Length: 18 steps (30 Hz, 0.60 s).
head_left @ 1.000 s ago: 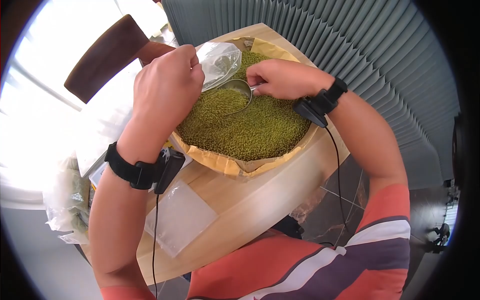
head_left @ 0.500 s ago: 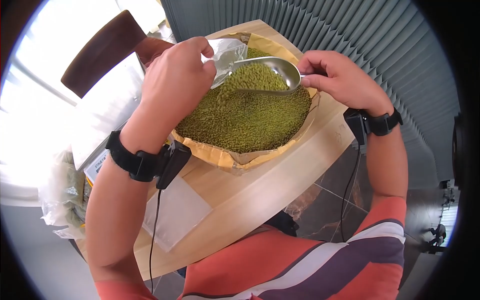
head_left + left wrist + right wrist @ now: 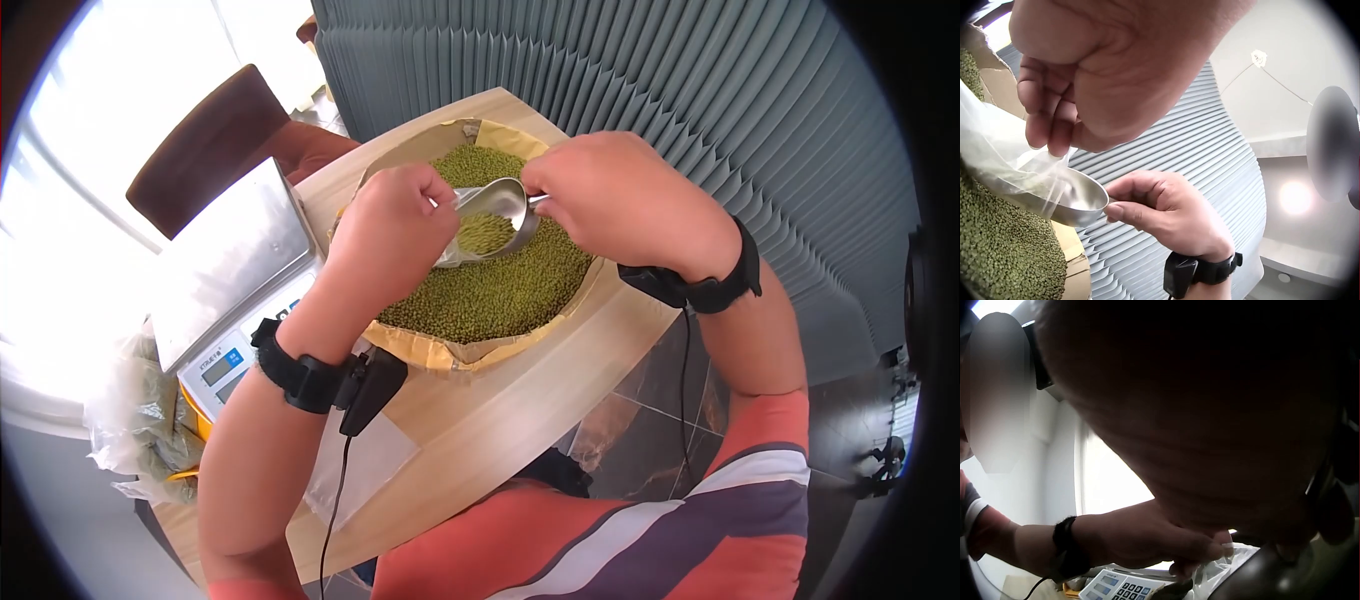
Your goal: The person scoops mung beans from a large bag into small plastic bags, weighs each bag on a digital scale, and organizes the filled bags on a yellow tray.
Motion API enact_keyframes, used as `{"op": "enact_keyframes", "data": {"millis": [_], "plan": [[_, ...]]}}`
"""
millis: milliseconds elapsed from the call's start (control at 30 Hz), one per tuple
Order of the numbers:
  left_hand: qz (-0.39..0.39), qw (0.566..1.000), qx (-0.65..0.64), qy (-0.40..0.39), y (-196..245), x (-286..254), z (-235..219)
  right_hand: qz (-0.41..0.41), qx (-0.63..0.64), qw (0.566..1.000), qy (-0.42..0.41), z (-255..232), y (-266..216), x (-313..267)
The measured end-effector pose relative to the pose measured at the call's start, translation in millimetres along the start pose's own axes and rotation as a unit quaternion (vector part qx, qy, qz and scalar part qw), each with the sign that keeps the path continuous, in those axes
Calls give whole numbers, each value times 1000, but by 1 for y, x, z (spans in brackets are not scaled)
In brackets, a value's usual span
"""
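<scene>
My left hand [image 3: 395, 230] pinches the rim of a clear plastic bag [image 3: 1000, 140] above a paper sack [image 3: 425, 350] full of small green beans [image 3: 480, 300], which look like mung beans. With its thumb and fingers, my right hand [image 3: 630, 205] grips the short handle of a metal scoop [image 3: 512, 203]. The scoop's front reaches into the bag's mouth, and the clear film overlaps it in the left wrist view. Some beans show in and under the scoop. Much of the bag is hidden behind my left hand in the head view.
A digital scale [image 3: 235, 265] with a steel platform stands left of the sack. Filled plastic bags [image 3: 155, 400] lie beyond it at the table's left edge. A flat clear bag [image 3: 365, 465] is on the table [image 3: 500, 410]. Behind are a brown chair [image 3: 210, 145] and grey pleated curtain [image 3: 700, 130].
My right hand has lifted the scoop out of the beans with a heaped load, then moved it left into the bag's mouth. The left hand keeps its hold on the bag.
</scene>
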<state>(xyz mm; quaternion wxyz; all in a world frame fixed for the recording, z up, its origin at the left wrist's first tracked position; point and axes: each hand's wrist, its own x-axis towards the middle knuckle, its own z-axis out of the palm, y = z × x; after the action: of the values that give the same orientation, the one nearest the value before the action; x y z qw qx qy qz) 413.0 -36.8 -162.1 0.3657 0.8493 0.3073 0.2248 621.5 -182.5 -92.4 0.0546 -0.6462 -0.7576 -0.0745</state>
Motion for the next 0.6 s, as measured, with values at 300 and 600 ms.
{"op": "enact_keyframes", "data": {"millis": [300,600], "plan": [[-8,999,-2,50,-10,-4,-20,-17,-28,999,35,-20,-7,5],[-62,990,-86,89,-10,-3,-40,55,129,982,-124,-28,22,-28]]}}
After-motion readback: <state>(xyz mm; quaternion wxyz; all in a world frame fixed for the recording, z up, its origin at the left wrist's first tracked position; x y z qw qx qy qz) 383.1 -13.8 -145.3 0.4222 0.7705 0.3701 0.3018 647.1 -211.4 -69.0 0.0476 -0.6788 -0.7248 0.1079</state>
